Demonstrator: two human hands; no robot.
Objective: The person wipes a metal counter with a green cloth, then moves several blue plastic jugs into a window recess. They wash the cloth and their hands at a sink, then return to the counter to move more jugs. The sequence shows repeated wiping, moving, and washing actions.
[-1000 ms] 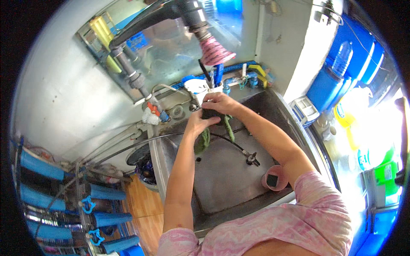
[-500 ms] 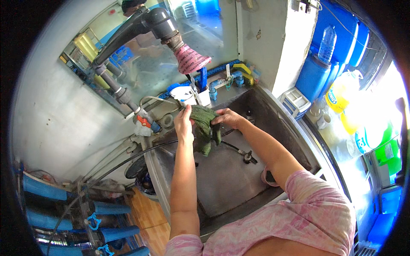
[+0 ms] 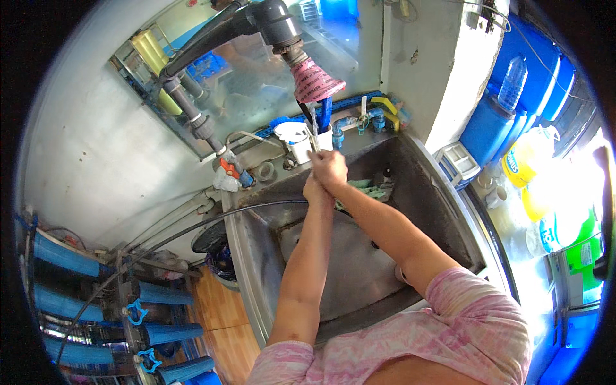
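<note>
Grey steel below, inside the sink (image 3: 356, 276), with left hand (image 3: 314, 188) and right hand (image 3: 332, 169) pressed together near the back edge. Could go wrong first at the hose (image 3: 269, 205): runs up to the left wrist, then out of sight behind it, so might get snagged by a sideways sweep of that forearm. Could also tip the tub (image 3: 295, 147) or the cup (image 3: 325, 139), both close ahead, through one careless push forward. Might splash, too, if meeting what looks like water (image 3: 315, 122) at a slant below the pink nozzle (image 3: 316, 82).

On the right, curled over the left, knuckles upward; on the left, mostly covered, fingers hidden. Cannot tell whether pinching anything in between.

As for the green cloth (image 3: 371, 191), apparently lying in the sink toward the back, to the right of the right wrist and partly hidden by that forearm. Seems apart from both hands; cannot tell about touching along the hidden part.
</note>
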